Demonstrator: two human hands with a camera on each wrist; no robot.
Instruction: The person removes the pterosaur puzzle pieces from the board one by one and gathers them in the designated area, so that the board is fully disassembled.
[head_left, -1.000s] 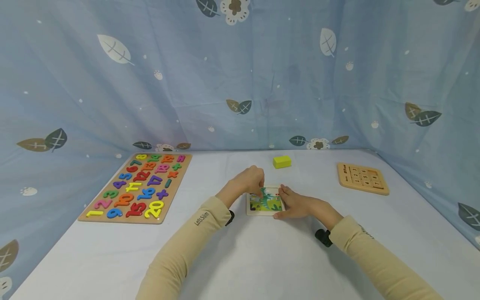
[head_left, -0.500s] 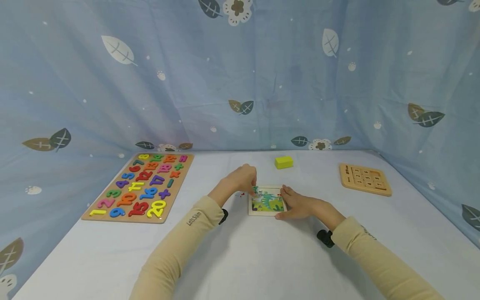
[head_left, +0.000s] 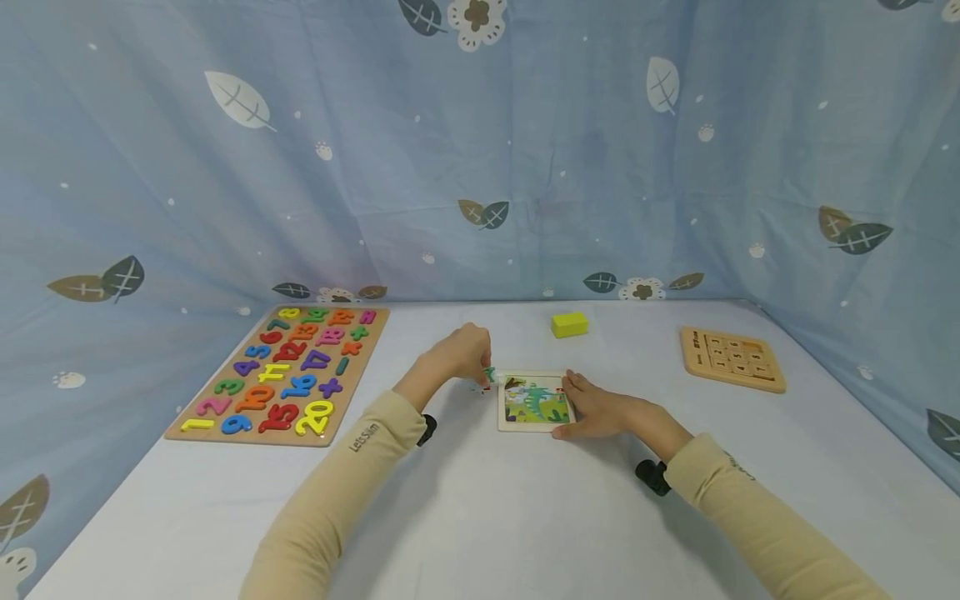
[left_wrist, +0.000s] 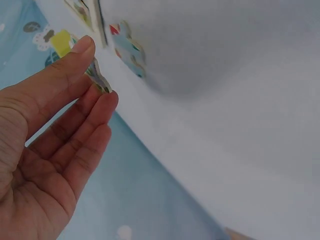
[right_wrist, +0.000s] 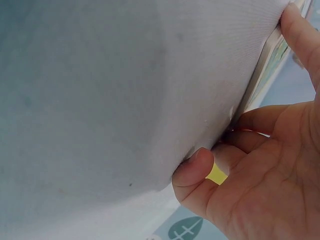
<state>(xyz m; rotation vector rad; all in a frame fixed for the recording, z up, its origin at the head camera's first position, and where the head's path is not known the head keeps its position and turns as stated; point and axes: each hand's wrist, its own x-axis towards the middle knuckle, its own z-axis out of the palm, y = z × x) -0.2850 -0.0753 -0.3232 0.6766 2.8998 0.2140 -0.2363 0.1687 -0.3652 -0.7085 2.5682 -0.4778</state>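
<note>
My left hand (head_left: 465, 350) is just off the left side of a small jigsaw puzzle and pinches a jigsaw piece (left_wrist: 101, 80) between thumb and fingertips. Another jigsaw piece (left_wrist: 129, 47), blue with red, lies on the white cloth close by. The puzzle's pale wooden tray (head_left: 525, 430) lies flat and holds a green dinosaur picture (head_left: 536, 402). Along the tray's right side my right hand (head_left: 597, 411) holds it, thumb at the near corner and fingers farther up the edge. Its other fingers are curled against the cloth in the right wrist view.
A yellow block (head_left: 569, 325) stands behind the puzzle. To the left lies a wooden number board (head_left: 341, 398) with coloured numerals, and to the right a wooden sliding number puzzle (head_left: 697, 362). A blue patterned curtain (head_left: 420, 167) hangs behind the table.
My left hand has moved left from over the dinosaur picture to beyond the tray's left edge, carrying the jigsaw piece. My right hand has stayed at the tray's right side.
</note>
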